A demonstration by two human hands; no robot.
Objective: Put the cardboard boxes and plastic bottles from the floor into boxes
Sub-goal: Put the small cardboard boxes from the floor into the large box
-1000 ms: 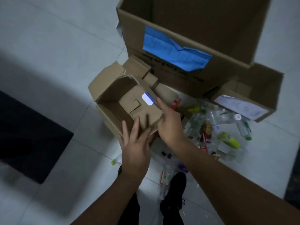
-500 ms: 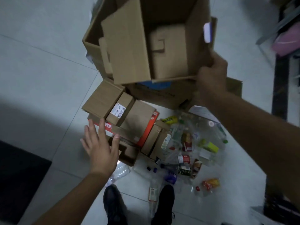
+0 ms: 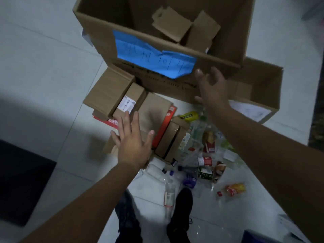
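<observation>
A big open cardboard box [image 3: 98,28] with a blue paper label [image 3: 150,58] stands at the top; a small opened carton [image 3: 172,26] lies inside it. Several small cardboard boxes [image 3: 108,90] lie piled on the floor in front of it. To their right, several plastic bottles [image 3: 205,161] are scattered. My left hand [image 3: 132,142] hovers open, fingers spread, over the pile. My right hand [image 3: 213,88] is open and empty just below the big box's front rim.
A second, lower open box [image 3: 263,95] with a white label sits at the right. A dark mat [image 3: 21,186] covers the floor at the left. My two dark shoes [image 3: 180,213] stand on the white tiles by a clear bottle [image 3: 169,195].
My right hand lifted the opened carton and let it go into the big box, then drew back empty. My left hand moved right over the pile of small boxes.
</observation>
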